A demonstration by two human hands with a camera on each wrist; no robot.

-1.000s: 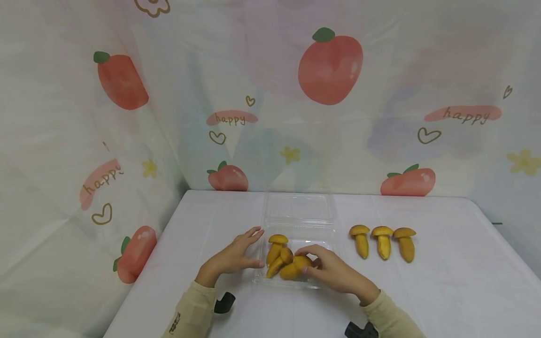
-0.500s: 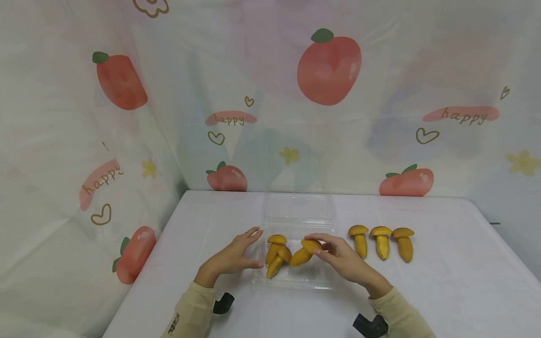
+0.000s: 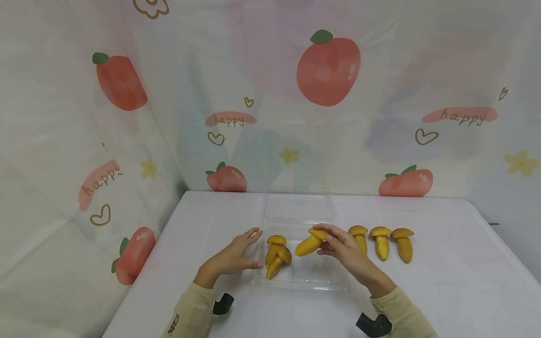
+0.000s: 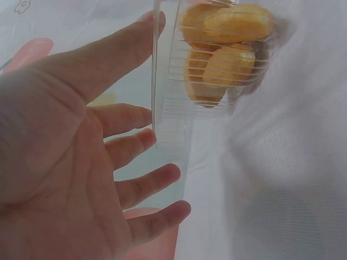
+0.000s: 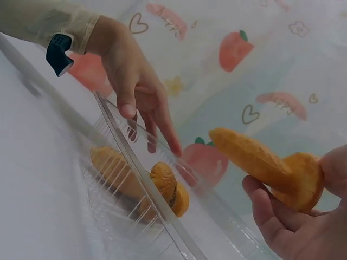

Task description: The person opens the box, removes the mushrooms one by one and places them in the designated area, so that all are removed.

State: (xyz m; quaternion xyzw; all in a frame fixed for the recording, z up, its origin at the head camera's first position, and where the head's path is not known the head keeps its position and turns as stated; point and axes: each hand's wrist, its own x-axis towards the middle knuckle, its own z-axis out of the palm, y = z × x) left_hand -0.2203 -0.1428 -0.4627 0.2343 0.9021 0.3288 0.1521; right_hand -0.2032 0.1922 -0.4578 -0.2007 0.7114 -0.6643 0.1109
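Note:
My right hand [image 3: 350,252] pinches a yellow-brown mushroom [image 3: 309,245] by its cap, held above the right part of a clear plastic clamshell box [image 3: 314,280]. In the right wrist view this mushroom [image 5: 252,157] is lifted clear of the box, its stem pointing away from the palm. Two more mushrooms [image 3: 279,263] lie in the box's left part, one leaning over the other. At the box's left rim my left hand [image 3: 231,255] rests with spread, straight fingers. The left wrist view shows its thumb and fingertips [image 4: 142,140] touching the clear wall.
Three mushrooms [image 3: 382,244] lie in a row on the white table [image 3: 448,277], right of the box. The box's hinged lid [image 3: 297,207] lies back toward the printed backdrop [image 3: 363,155]. Black wrist-camera mounts [image 3: 374,325] hang beneath both sleeves.
My right hand has lifted one mushroom out from beside the other two in the box and carried it up and to the right. The left hand stays put.

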